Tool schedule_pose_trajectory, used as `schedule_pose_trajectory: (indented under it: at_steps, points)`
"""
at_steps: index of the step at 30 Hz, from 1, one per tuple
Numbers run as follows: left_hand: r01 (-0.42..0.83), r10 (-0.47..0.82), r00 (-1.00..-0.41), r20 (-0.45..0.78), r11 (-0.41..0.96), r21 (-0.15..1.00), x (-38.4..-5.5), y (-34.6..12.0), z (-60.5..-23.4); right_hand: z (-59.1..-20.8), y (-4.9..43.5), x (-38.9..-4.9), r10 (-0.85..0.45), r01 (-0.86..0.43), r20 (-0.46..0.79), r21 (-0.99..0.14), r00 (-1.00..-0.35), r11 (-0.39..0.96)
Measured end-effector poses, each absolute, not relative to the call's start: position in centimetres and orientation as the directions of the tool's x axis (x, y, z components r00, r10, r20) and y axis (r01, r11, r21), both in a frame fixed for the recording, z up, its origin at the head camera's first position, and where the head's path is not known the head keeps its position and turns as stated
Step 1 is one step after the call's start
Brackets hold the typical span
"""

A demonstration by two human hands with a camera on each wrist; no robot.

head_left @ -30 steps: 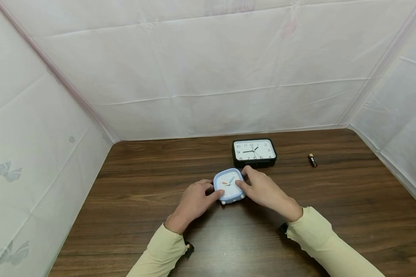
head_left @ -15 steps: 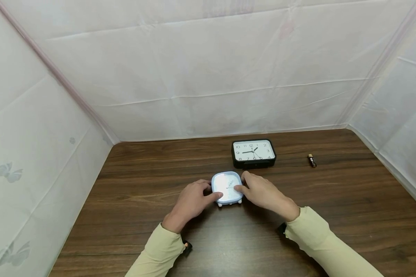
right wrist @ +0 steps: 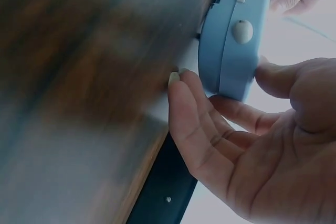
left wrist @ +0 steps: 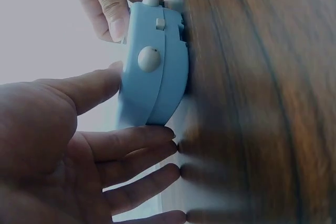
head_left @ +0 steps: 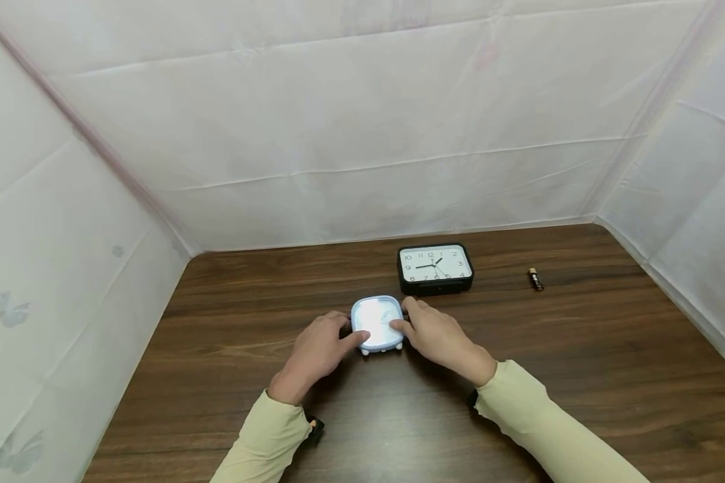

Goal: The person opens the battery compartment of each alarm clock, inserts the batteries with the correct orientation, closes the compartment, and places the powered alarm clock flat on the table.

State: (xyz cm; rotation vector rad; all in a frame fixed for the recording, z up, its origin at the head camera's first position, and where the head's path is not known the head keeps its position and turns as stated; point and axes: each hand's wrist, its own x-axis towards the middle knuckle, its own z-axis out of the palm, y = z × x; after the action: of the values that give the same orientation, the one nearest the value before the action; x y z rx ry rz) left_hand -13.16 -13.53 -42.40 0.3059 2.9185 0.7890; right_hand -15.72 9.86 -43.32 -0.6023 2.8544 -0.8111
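A small light-blue alarm clock (head_left: 377,314) with round white feet lies face up on the wooden table, glare whitening its dial. My left hand (head_left: 317,349) grips its left side, thumb on the front rim and forefinger against the edge. On the opposite side my right hand (head_left: 441,335) holds it the same way, thumb on the face. In the left wrist view the blue clock (left wrist: 152,72) shows its footed underside between thumb and fingers. The right wrist view shows the clock (right wrist: 233,40) pinched by the right thumb and forefinger, other fingertips near the tabletop.
Behind the blue clock lies a black rectangular clock (head_left: 435,268), face up, close to the right hand. A small black-and-gold battery (head_left: 536,279) lies farther right on the table (head_left: 248,288). Pale sheeting (head_left: 338,134) walls the back and sides.
The blue clock's face has tipped slightly, and glare now covers much of it. Both hands keep their hold. The whole scene has shifted a little left in the head view.
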Motion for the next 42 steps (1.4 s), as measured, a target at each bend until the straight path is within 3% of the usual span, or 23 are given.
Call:
schedule_pose_trajectory:
  at_steps: [20,29,42]
  points:
    - [0.033,0.105,-0.987,-0.121,0.872,0.489,-17.1,-17.4,-42.5,-43.4,3.5,-20.5,-0.36,-0.278,-0.044,-0.551,-0.932,0.787]
    - [-0.055,0.009,-0.993,-0.115,0.841,0.538,-19.8,-17.9,-42.7,-43.0,1.3,-23.7,-0.322,-0.214,-0.097,-0.565,-0.942,0.797]
    - [-0.154,-0.113,-0.988,-0.106,0.772,0.616,-20.6,-17.7,-43.1,-43.0,0.6,-25.2,-0.298,-0.044,-0.225,-0.727,-0.928,0.686]
